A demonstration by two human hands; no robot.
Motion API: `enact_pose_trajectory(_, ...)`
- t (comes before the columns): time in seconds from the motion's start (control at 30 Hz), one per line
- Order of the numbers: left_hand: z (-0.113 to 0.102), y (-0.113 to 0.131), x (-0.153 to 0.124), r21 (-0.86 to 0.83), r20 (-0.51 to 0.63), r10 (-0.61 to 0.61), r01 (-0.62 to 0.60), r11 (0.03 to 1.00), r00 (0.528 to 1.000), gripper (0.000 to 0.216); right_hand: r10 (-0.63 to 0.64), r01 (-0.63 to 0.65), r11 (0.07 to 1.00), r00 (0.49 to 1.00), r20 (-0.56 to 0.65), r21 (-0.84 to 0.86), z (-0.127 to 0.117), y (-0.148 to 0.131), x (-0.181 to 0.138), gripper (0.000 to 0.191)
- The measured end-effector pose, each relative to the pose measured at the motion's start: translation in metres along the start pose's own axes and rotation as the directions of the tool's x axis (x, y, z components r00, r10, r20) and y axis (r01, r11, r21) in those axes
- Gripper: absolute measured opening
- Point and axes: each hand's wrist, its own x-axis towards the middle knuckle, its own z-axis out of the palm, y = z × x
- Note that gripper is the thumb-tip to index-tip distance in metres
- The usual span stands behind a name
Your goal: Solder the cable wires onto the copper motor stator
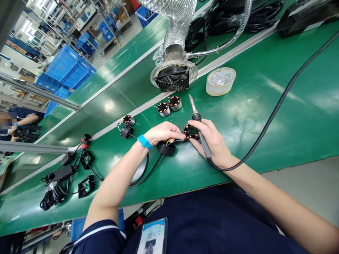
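Observation:
My right hand (213,141) is closed around a soldering iron (204,145), its bare tip pointing up and away from me. The thumb and fingers of that hand also steady a small motor stator (191,131) with copper windings. My left hand (165,131), wearing a blue wrist strap (145,141), pinches thin wires at the stator's left edge. Yellow and blue wires (171,140) run there from a round black motor cap (165,148) on a thick black cable. The exact contact between fingertips and wires is partly hidden.
Two more stators (169,106) stand beneath a fume-extractor fan (172,80). A white tape ring (221,81) holds silvery scraps. To the left are another stator (128,120), a black cap (126,131), black boxes with circuit boards (86,186) and bundled cables (54,193). The iron's cord (281,97) arcs rightward.

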Motion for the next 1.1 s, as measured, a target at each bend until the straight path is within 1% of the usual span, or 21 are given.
enact_pose_trajectory(0.13,0.0,-0.003,-0.006,-0.057,-0.023,-0.026,0.024,0.998,0.999,0.043,0.0,0.0,1.0,1.0,-0.009,0.003,0.0,0.0,0.001,0.058)
enact_pose_trajectory(0.3,0.002,-0.006,-0.009,-0.105,-0.051,-0.051,0.045,0.993,0.997,0.045,-0.023,0.023,1.0,1.0,0.01,-0.015,0.0,0.0,0.0,0.057)
enact_pose_trajectory(0.47,0.002,-0.01,-0.009,-0.15,-0.075,-0.029,0.017,0.989,0.997,0.05,-0.025,0.025,1.0,1.0,0.008,-0.018,0.0,-0.001,0.0,0.058)
enact_pose_trajectory(0.53,0.002,-0.01,-0.01,-0.173,-0.066,-0.016,0.004,0.985,0.998,0.052,-0.02,0.02,1.0,1.0,0.005,-0.019,0.0,-0.001,0.0,0.058)
enact_pose_trajectory(0.63,0.003,-0.005,-0.01,-0.186,-0.022,-0.015,0.011,0.983,1.0,0.05,-0.012,0.012,1.0,1.0,0.011,-0.021,0.001,-0.002,0.001,0.058)
enact_pose_trajectory(0.77,0.009,0.002,-0.002,-0.145,-0.004,-0.019,0.018,0.989,1.0,0.05,-0.035,0.036,0.998,0.999,0.018,-0.044,0.001,-0.002,0.001,0.058)
enact_pose_trajectory(0.9,0.017,0.005,0.006,-0.12,-0.012,-0.057,0.055,0.991,0.998,0.042,-0.038,0.039,0.998,0.999,0.02,-0.055,0.002,-0.001,0.001,0.059)
enact_pose_trajectory(1.1,0.017,0.001,0.004,-0.267,0.011,-0.099,0.098,0.959,0.995,0.022,-0.032,0.032,0.996,0.999,0.008,-0.085,0.002,-0.002,0.002,0.059)
